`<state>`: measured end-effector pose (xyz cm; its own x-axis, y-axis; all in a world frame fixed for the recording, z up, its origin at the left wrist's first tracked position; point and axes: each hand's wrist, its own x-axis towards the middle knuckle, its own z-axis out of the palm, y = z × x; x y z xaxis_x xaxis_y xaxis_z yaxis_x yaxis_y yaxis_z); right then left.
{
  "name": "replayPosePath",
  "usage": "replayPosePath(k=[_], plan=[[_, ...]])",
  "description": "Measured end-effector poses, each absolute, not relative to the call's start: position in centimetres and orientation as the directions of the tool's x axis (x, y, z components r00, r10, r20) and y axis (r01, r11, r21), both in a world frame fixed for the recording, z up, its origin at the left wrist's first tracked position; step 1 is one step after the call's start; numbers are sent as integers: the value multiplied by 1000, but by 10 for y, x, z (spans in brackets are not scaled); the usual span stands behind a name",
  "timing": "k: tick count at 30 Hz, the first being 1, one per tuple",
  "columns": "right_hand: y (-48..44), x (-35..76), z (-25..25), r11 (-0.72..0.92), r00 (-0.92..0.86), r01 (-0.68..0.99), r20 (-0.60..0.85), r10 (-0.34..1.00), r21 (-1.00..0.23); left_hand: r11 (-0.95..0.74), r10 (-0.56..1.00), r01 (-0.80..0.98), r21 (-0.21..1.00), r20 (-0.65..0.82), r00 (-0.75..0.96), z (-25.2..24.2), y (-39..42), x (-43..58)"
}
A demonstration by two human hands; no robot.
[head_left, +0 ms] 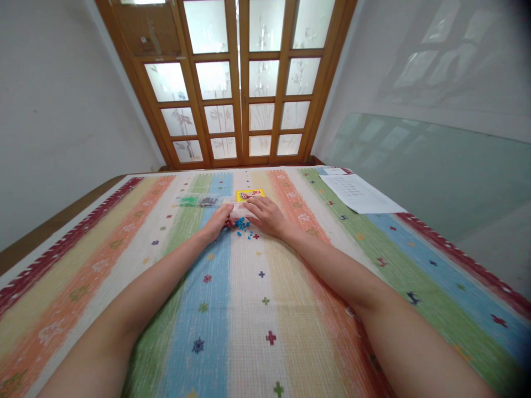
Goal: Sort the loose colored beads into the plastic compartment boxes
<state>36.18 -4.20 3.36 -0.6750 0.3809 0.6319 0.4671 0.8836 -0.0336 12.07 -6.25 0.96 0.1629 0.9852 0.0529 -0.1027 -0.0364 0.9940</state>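
In the head view, the left hand [219, 220] has its fingers curled in, apparently gripping the near-left end of a clear packet [239, 210] that lies between the two hands over the tablecloth [249, 309]. The right hand [267, 214] reaches across the packet's other end with its fingers bent; whether they pinch it or only rest there, I cannot tell.

The blue pieces [241, 224] lie loose just on the near side of the packet, bunched between the hands, with a few strays nearer the person. These look the likeliest trouble: a sleeveless forearm or a fingertip sweeping low could scatter them, and being so small they could roll or get lost among the printed crosses and blue stripe. If the packet is open, which I cannot make out, a tilt or sudden tug could spill whatever is inside.

The yellow card [250, 194] sits just beyond the packet, close to the right fingers, so a forward push might shove it. Left of the hands, the green pieces [189, 201] and dark pieces [209, 202] appear to lie in clear wrapping; an outward swing of the left hand could knock them.
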Motion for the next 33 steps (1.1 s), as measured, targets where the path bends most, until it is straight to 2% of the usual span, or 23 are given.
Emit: replayPosePath(k=[9, 33], plan=[[-40, 363, 31, 883, -688, 467, 646, 330, 47, -6, 992, 23, 1000, 4, 123, 15, -67, 123], [-40, 363, 32, 887, -724, 457, 605, 332, 60, -17, 986, 122, 992, -3, 164, 21, -71, 125]])
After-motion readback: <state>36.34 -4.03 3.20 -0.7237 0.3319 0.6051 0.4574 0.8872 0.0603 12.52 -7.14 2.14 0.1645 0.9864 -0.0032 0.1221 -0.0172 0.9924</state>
